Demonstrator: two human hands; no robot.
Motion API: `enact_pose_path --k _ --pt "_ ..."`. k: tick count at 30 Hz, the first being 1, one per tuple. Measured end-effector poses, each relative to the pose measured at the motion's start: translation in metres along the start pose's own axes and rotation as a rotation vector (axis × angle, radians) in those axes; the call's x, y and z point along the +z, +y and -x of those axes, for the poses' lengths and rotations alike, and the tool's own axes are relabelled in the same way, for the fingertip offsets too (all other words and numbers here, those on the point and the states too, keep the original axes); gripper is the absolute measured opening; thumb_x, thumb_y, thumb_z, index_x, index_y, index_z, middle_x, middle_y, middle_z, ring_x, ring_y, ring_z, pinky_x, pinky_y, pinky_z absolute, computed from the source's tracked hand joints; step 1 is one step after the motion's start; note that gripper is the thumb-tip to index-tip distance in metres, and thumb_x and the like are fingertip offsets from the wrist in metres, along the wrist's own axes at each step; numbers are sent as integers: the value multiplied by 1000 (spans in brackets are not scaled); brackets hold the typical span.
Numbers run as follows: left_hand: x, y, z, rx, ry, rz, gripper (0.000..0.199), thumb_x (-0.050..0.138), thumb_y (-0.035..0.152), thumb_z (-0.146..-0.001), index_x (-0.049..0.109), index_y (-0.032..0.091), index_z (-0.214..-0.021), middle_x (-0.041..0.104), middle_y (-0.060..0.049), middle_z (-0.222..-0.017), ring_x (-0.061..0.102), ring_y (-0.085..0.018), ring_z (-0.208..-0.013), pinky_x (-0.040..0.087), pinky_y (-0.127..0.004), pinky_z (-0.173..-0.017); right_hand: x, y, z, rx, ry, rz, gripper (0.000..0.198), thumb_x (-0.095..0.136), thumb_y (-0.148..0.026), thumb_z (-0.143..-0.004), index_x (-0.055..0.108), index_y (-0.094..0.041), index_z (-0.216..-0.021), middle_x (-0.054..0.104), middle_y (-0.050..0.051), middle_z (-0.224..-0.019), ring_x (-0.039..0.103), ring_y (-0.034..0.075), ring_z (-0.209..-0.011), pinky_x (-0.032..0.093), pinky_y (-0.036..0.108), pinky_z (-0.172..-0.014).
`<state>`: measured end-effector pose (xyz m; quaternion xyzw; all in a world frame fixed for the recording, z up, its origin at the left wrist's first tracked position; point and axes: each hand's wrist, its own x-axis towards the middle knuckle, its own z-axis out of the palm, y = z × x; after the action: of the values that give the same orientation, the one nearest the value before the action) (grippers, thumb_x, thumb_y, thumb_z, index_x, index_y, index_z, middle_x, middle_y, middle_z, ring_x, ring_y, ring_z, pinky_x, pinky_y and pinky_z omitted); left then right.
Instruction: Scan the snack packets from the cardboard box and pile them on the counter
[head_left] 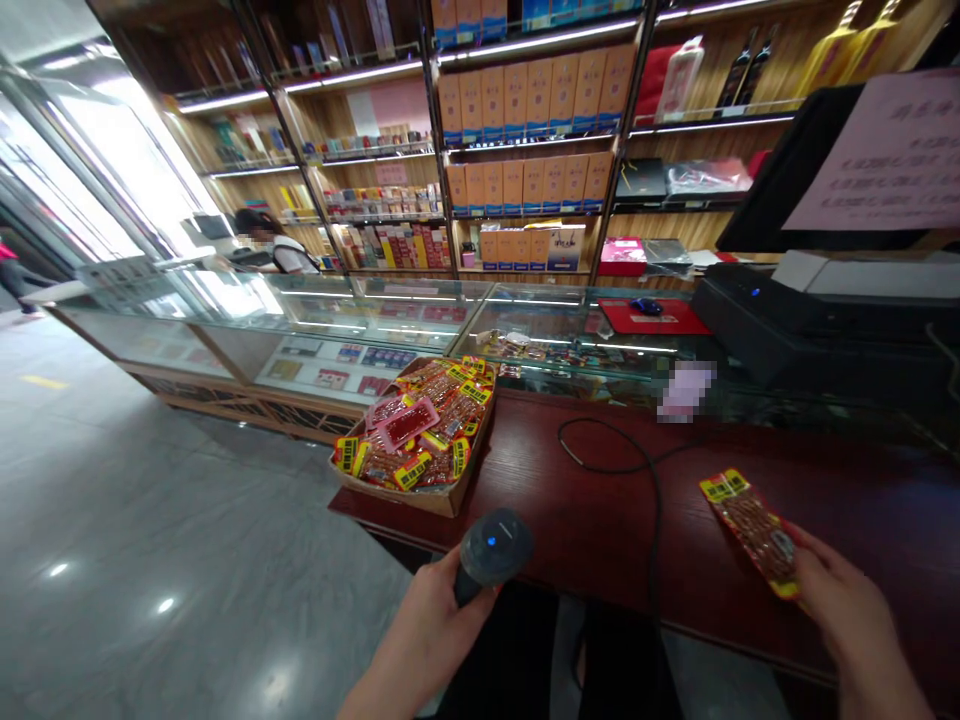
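Note:
My left hand is closed around the handle of a dark barcode scanner, which shows a small blue light on its head. My right hand pinches the lower end of a snack packet with a yellow top and brown contents, held over the dark red counter. A cardboard box at the counter's left end is heaped with similar yellow-labelled snack packets. On top of the heap lie pink-edged packets.
A black cable loops across the counter. Behind it runs a glass display case with a mouse on a red mat. At right stand a black monitor and a dark machine. A person is behind the far case.

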<state>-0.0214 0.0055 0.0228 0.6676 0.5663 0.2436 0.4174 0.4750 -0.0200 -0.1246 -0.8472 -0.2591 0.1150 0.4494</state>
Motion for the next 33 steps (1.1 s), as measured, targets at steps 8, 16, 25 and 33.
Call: enact_pose_path --k 8,16,25,33 --pt "-3 -5 4 -5 33 20 23 61 18 -82 78 17 -98 80 -2 -88 71 -24 -84 51 -26 -77 82 -172 46 -582 -138 95 59 44 -42 -87 67 -14 -133 68 20 -132 62 37 -124 45 55 -105" --pt "-3 -4 13 9 65 44 24 61 16 -82 78 17 -98 80 -1 -87 70 -23 -83 51 -25 -75 235 -325 141 -518 -790 -172 56 74 -38 -85 61 -25 -137 79 4 -88 72 28 -98 48 39 -96" --pt "-1 -3 13 21 61 66 26 61 15 -79 78 17 -98 80 -1 -88 71 -23 -84 54 -27 -78 267 -327 157 -86 -858 -627 49 75 -21 -77 61 -22 -125 76 1 -90 72 20 -83 61 37 -81" --pt "12 -14 0 41 51 109 17 63 21 -80 76 15 -89 76 -3 -74 67 -22 -74 55 -28 -72 164 -205 142 254 -735 -1020 25 85 -29 -69 67 -21 -84 78 1 -83 75 18 -74 67 33 -76"
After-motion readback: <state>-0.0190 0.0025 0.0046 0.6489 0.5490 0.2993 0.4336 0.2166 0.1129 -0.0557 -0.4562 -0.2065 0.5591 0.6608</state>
